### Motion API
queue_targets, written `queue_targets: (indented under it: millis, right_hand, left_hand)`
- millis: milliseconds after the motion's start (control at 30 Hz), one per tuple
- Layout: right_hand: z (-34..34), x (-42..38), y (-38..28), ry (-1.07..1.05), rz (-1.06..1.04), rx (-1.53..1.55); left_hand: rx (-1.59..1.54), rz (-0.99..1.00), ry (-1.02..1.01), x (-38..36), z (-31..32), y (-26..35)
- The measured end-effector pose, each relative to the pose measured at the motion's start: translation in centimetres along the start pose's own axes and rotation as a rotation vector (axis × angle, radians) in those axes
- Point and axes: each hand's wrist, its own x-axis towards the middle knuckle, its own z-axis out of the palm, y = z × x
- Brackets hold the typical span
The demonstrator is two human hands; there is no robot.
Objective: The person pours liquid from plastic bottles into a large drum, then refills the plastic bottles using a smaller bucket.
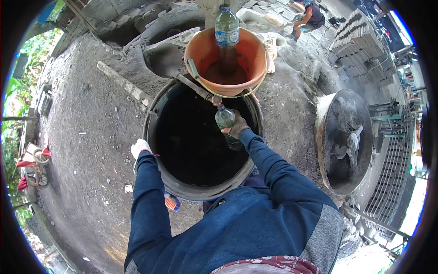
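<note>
- Apparently, the step in hand is steadying the green bottle (pixel 225 118) over the drum (pixel 200 191), toward its far right edge;
- right hand (pixel 238 126) wrapped round it; gloved left hand (pixel 140 147) at the drum's left edge, grip untellable;
- next move likely calls for firm hold.

Before me stands the wide round drum (pixel 181 181), open at the top, its rim grey and worn, its inside nearly black. Over the drum's mouth, right of its centre, I hold a greenish see-through plastic bottle (pixel 224 118), its narrow neck towards the drum's far rim.
</note>
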Motion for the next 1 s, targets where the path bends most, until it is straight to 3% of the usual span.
queue_targets:
  millis: [333,433,467,533,567,633,700,1000]
  right_hand:
    - [0.1,-0.1,0.4,-0.002,-0.043,-0.03]
    - [0.0,-0.2,-0.2,-0.047,-0.016,0.036]
    - [-0.1,-0.2,0.0,-0.044,0.007,0.067]
    - [0.3,0.0,0.8,-0.021,-0.003,0.049]
    - [0.5,0.1,1.1,-0.006,-0.01,0.026]
    - [0.1,0.0,0.8,-0.014,-0.008,0.025]
    - [-0.3,-0.5,0.3,-0.024,0.004,0.031]
    - [-1.1,-1.2,-1.3,-0.055,0.052,0.08]
  left_hand:
    - [0.013,0.008,0.018,-0.2,0.0,0.0]
    - [-0.017,-0.002,0.064,2.2,4.7,-0.7]
    - [-0.292,-0.116,0.075,2.7,5.3,-0.9]
    - [-1.147,-0.363,0.048,4.2,8.4,-1.8]
    - [-1.724,-0.511,-0.014,5.3,9.3,-1.3]
    - [-1.341,-0.715,-0.067,2.0,1.5,-0.6]
    - [-1.414,-0.716,-0.072,1.2,0.2,-0.5]
    - [-1.328,-0.657,-0.092,3.9,4.0,-1.5]
